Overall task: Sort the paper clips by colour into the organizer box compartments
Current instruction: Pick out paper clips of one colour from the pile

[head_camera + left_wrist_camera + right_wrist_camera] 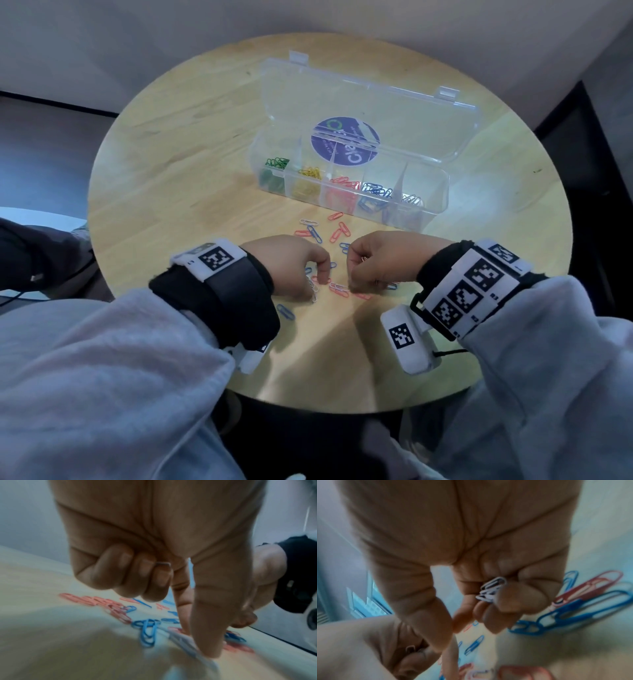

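The clear organizer box (442, 195) stands open at the back of the table, holding green, yellow, red, blue and white clips in separate compartments. Loose red clips (337, 234), blue clips (315, 234) and white clips (310, 222) lie in front of it. My left hand (322, 279) (197, 642) points its thumb and index finger down at a white clip (181, 639) on the table. Its other fingers are curled, with a clip end showing between them. My right hand (356, 274) (452, 634) grips several white clips (491, 589) in its curled fingers, just above the pile.
The round wooden table (171, 171) ends close to my body. The box lid (376, 102) leans back with a round purple sticker. A single blue clip (286, 311) lies near my left wrist. Blue clips (583, 609) and red clips (590, 585) lie right of my right hand.
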